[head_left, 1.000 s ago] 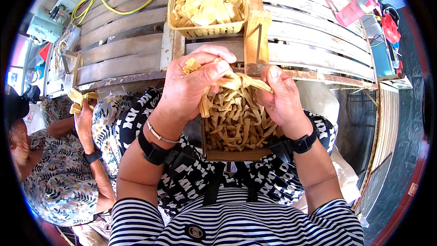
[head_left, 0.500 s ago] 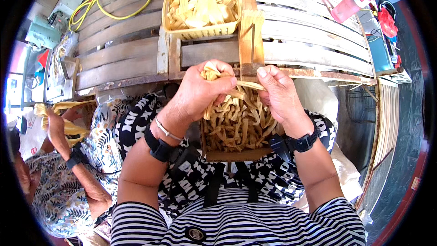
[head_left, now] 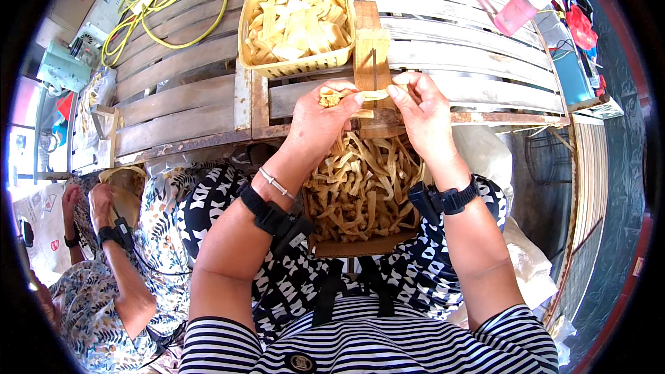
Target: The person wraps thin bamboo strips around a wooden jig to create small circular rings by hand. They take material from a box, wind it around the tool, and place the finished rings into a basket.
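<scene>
Where the slatted wooden table (head_left: 173, 97) runs to its far right corner, a pink rectangular packet (head_left: 524, 5) beside a red one (head_left: 580, 26), with bare slats between them and the yellow basket (head_left: 296, 24) of pale cut pieces. Left hand (head_left: 320, 121) and right hand (head_left: 424, 109) both pinching one pale tan strip (head_left: 370, 95), stretched flat against the upright wooden block (head_left: 372, 52) at the table's near edge. Below, on the lap, a box (head_left: 360, 190) heaped with tangled tan strips.

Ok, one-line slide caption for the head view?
Left hand and right hand hold a tan strip beside a wooden block, above a box of strips.

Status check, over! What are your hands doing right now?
Both hands, left hand and right hand, pinch one tan strip. Strip at wooden block. Nothing blocking.
</scene>
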A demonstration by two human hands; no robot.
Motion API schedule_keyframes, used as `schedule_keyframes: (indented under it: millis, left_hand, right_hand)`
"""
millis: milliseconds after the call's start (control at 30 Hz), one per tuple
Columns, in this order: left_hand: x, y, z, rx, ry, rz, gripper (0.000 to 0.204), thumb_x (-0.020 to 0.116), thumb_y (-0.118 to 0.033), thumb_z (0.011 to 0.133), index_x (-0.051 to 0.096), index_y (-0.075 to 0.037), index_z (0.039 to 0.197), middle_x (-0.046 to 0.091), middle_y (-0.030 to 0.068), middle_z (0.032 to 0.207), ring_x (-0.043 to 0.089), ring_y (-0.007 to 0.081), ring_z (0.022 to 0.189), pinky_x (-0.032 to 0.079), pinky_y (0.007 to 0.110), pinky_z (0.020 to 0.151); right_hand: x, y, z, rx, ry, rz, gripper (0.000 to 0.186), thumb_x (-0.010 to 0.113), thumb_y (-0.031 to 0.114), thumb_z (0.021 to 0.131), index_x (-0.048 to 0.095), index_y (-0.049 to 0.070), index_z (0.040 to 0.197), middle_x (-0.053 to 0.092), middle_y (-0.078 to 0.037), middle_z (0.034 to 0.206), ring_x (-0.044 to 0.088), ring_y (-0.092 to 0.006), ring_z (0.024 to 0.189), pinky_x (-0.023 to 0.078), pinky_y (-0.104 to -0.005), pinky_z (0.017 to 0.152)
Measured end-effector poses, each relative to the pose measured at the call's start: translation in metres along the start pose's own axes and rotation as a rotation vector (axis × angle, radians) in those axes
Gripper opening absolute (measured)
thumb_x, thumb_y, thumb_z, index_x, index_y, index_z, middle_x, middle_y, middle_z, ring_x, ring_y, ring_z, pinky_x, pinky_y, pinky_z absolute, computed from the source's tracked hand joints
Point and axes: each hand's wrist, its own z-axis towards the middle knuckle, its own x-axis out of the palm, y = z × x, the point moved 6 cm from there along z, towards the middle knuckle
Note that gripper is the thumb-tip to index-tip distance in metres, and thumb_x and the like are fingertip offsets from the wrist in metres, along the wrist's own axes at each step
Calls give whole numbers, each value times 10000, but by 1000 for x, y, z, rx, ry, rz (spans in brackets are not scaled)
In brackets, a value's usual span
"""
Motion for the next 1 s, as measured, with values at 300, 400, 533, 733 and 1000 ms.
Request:
schedule_keyframes:
  millis: [300,400,533,733,1000]
  left_hand:
    - [-7,9,17,105,-100,441,247,686,-150,799,624,3,981,633,52,681,512,60,548,413,224,466]
    - [-17,8,7,-67,-270,497,209,658,-146,811,624,-16,972,641,69,669,524,89,496,432,240,455]
    - [-27,5,-5,-27,-67,503,130,653,-147,813,637,-50,898,575,-14,708,511,57,588,439,228,480]
    - [-3,26,-36,141,702,1149,293,705,-229,724,633,-13,908,656,150,834,625,267,737,484,361,695]
    - [-2,77,-36,258,631,1435,501,677,-262,718,547,-31,1143,610,195,1043,574,357,997,461,431,851]
  right_hand:
    - [4,-5,6,-37,9,-529,177,617,226,840,618,78,938,641,-173,834,630,-337,788,499,-399,709]
    - [-11,-14,5,69,-37,-722,206,613,242,871,616,83,1001,676,-88,916,656,-225,795,509,-323,728]
    - [-16,-3,-5,-163,-5,-124,181,621,219,887,634,56,965,643,1,810,572,-74,713,489,-221,662]
    - [47,10,-71,98,922,-159,200,662,213,833,676,62,963,664,-32,814,596,-99,715,484,-250,651]
    - [71,-46,-108,-125,912,-779,145,663,154,789,639,46,882,662,-136,867,628,-301,805,483,-377,714]
